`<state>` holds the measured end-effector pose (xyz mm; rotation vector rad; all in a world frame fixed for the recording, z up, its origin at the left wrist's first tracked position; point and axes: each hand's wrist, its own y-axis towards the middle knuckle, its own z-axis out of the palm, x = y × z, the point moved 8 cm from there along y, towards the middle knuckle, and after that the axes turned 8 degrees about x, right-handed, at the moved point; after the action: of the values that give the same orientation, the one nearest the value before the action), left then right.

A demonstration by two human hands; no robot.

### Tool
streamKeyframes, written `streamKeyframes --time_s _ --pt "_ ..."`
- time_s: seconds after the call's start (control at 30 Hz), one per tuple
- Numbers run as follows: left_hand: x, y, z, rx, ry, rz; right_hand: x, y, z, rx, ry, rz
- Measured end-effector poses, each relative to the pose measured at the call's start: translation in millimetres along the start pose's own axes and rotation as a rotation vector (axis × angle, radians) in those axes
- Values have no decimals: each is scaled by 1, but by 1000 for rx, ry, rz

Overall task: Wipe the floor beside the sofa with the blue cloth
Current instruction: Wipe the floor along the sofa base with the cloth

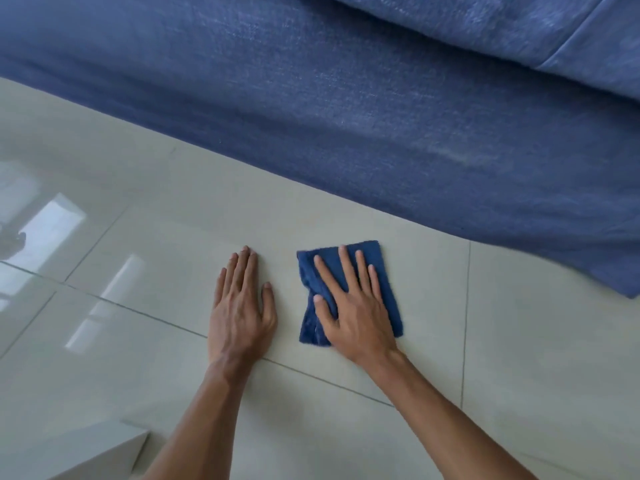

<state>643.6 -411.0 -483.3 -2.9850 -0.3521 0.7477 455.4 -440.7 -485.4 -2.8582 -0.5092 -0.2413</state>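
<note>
A folded dark blue cloth [375, 258] lies flat on the pale tiled floor [536, 341], a short way in front of the blue sofa [346, 116]. My right hand [349, 306] presses down on the cloth with its fingers spread, palm flat over the cloth's lower half. My left hand [240, 306] rests flat on the bare tile just to the left of the cloth, fingers together, holding nothing. The sofa's base runs diagonally from upper left to right.
Glossy floor tiles with grey grout lines stretch to the left, showing window reflections. A white box-like corner [104, 452] sits at the bottom left. A sofa cushion [519, 22] shows at the top right.
</note>
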Motion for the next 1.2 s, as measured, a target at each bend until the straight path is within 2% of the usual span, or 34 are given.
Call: streamKeyframes --time_s 0.07,0.1,0.17,0.23,0.3,0.37,0.43,0.5,0.53,0.6,0.67,0.77,0.87,0.93,1.0,1.07,1.1,1.2 --pt "0 -2 0 -6 18 -10 -3 -63 8 126 9 -143" --pt "-1 -2 1 1 19 -12 -21 -78 6 150 -18 -156" --pt "-2 -2 2 6 20 -5 -67 -62 -6 123 -83 -45" --pt "1 1 4 2 38 11 -97 -6 -22 47 -74 187" --pt "0 1 8 10 65 15 -89 54 -26 18 21 321" --pt "1 2 10 22 80 12 -43 85 -18 -12 66 254" --pt "2 2 8 18 82 14 -2 70 -10 -30 32 83" --pt "3 2 7 12 66 9 4 27 -5 5 -13 -92" --pt "2 2 7 13 64 5 -9 5 -4 35 -22 -124" --pt "1 1 5 14 61 -4 -56 -25 -10 66 -42 -20" --pt "2 1 5 12 69 0 -104 -18 -20 54 -36 204" --pt "1 2 8 24 78 7 -103 38 -24 -7 23 384" --pt "-2 0 6 23 62 11 -51 71 -21 -65 87 311" --pt "-2 0 2 -1 66 -2 -33 45 -15 -69 73 182" --pt "-9 4 -3 -40 67 -20 -43 -7 -9 -44 30 94" --pt "-35 12 3 -27 86 49 -89 -44 -10 -31 9 157" --pt "-49 15 12 13 98 116 -123 -50 -16 -47 20 244" --pt "-65 21 35 58 108 195 -188 -25 -36 -114 -2 457"
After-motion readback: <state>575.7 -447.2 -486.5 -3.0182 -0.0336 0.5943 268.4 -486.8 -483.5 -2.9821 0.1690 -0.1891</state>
